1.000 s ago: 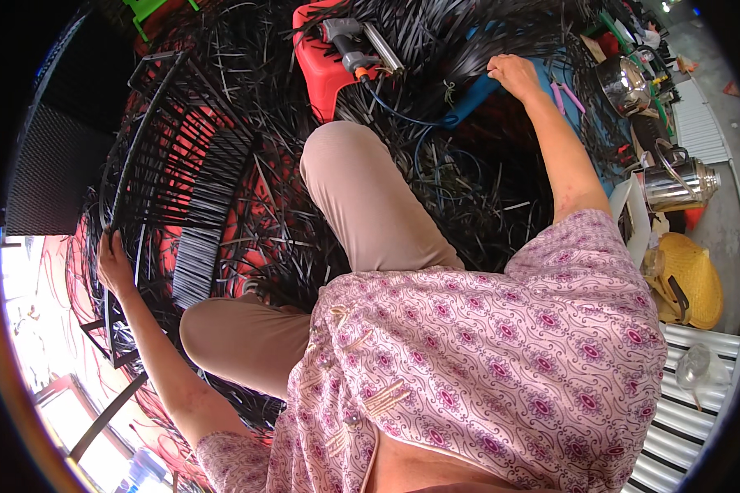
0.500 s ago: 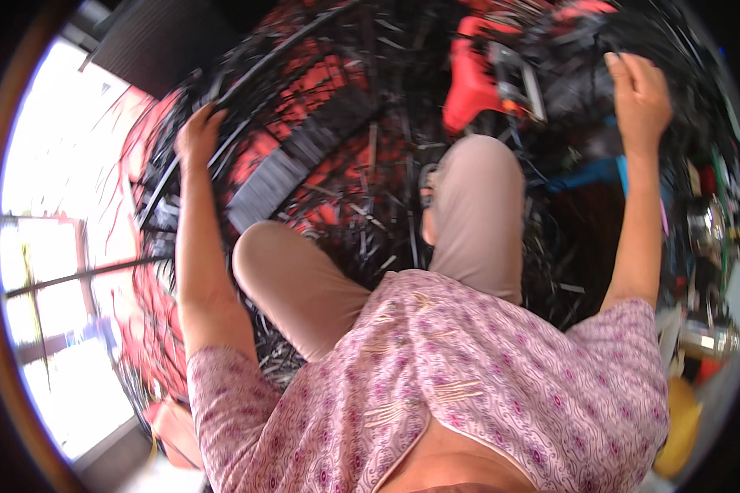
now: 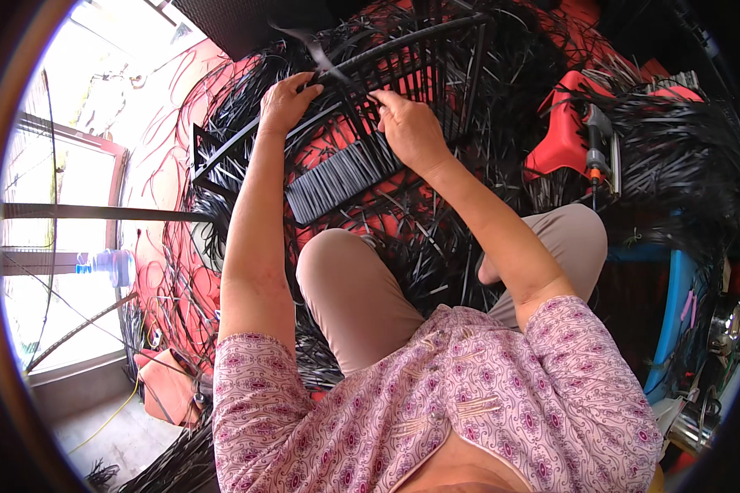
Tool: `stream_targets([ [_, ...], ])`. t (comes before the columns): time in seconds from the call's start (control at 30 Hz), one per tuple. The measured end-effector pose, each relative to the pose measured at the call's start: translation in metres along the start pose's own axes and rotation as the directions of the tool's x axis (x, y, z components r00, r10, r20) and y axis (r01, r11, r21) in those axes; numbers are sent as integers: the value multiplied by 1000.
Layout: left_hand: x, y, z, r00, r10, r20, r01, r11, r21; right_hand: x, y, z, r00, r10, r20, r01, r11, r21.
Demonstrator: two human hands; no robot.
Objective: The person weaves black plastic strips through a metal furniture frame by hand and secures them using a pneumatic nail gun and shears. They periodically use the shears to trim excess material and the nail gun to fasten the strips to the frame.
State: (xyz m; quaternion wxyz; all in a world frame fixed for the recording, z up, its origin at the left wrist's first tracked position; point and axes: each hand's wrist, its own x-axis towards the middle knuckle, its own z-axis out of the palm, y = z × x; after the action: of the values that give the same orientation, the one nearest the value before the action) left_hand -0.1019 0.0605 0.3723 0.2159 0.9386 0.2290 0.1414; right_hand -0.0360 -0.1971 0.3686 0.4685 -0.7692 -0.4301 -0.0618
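A black frame [image 3: 403, 49] with woven flat strips lies tilted in front of me. Part of it is a tightly woven dark grey panel [image 3: 335, 182]; further right, loose upright strips leave gaps. At the frame's upper bar, my left hand [image 3: 286, 105] has its fingers curled, the thumb and forefinger closed on the bar. My right hand [image 3: 411, 130] is beside the open strips, thumb and forefinger pinched on a thin dark strip. A blurred grey strip end [image 3: 319, 54] sticks up between the two hands, above the bar.
Heaps of loose black strips [image 3: 666, 148] cover much of the red floor. To the right stand a red plastic stool [image 3: 561, 135], a power tool with a grey and orange body [image 3: 597, 144] and a blue-rimmed container [image 3: 670, 316]. A pinkish bag [image 3: 168, 386] lies lower left, near a bright doorway.
My right hand has come from far out on the right to the frame's strips. My left hand has moved right along the bar. The whole view has shifted.
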Motion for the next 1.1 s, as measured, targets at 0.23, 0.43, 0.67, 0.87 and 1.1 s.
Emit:
stream_targets([
  [0.23,14,-16,-19,991,125,54,-122,991,-55,-13,18,59,1000,18,8,-16,987,-159],
  [0.43,21,-16,-24,991,69,118,-51,987,-152,-24,36,94,1000,4,-22,-10,965,-261],
  [0.67,23,-6,-9,995,18,-98,-15,999,36,-50,41,116,983,30,181,-1,987,-159],
  [0.87,15,-9,-7,986,54,-161,-36,993,113,64,-30,73,873,-405,-272,440,895,78],
  [1.1,8,-4,-15,977,105,-183,-92,993,73,210,-72,124,998,29,50,-15,965,-263],
])
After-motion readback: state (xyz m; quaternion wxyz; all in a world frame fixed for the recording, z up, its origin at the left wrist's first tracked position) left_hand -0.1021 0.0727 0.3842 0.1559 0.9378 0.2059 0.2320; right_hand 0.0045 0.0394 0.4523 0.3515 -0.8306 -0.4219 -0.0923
